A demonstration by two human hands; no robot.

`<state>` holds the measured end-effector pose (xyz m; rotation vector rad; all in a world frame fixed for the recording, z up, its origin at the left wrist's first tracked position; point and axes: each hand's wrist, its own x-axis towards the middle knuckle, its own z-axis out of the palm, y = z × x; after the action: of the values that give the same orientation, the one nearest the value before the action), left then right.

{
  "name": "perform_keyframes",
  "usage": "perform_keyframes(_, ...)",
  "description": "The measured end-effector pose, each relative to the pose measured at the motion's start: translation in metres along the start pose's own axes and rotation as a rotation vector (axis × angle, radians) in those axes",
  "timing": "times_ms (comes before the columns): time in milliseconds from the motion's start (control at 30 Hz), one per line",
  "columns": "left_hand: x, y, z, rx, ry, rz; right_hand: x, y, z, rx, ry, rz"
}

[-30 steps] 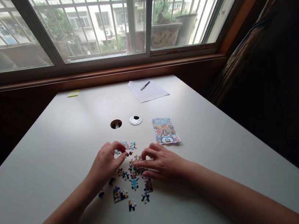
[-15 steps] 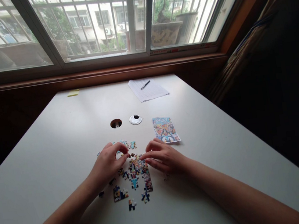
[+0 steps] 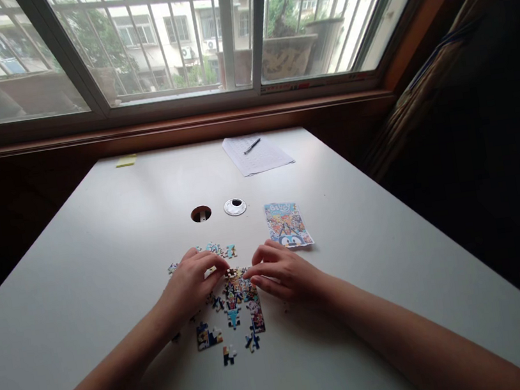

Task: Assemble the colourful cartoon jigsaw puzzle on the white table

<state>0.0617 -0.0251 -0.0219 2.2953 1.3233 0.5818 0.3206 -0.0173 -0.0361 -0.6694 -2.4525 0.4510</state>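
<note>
With the joined puzzle section (image 3: 243, 291) serving as the centre of a clock and twelve pointing toward the window (image 3: 170, 40), the left hand (image 3: 189, 279) is reaching in from ten o'clock, its thumb and forefinger closing narrowly around a small brown piece (image 3: 231, 272) at the section's eleven o'clock edge. The right hand (image 3: 283, 272) is coming in from between two and three, holding nothing visible; its fingers are standing loosely apart, and the tips are resting at the section's upper right side. The section is lying flat on the white table (image 3: 365, 219), between the two hands. Light blue pieces (image 3: 219, 249) are lying farther out at eleven, partly hiding behind the left hand, while dark loose pieces (image 3: 217, 302) are sitting close by at nine. A dark joined chunk (image 3: 208, 336) is resting between seven and eight, a single piece (image 3: 229, 355) is lying near seven, and another small cluster (image 3: 252, 341) is sitting at six. The picture card (image 3: 288, 224) is lying between one and two, just beyond the right hand. Farther off, a round hole (image 3: 201, 214) is opening at eleven, a silvery cover (image 3: 235, 207) is sitting at twelve, and a pen (image 3: 252, 146) is resting on paper (image 3: 262, 159) between twelve and one. Yellow sticky notes (image 3: 126, 161) are lying near the far edge at eleven.
</note>
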Motion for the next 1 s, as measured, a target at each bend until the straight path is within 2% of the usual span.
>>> perform_keyframes(1000, 0.0005, -0.0049, 0.0034, -0.007, -0.005, 0.024, 0.0013, -0.0016, -0.0012, -0.067, -0.064, 0.02)
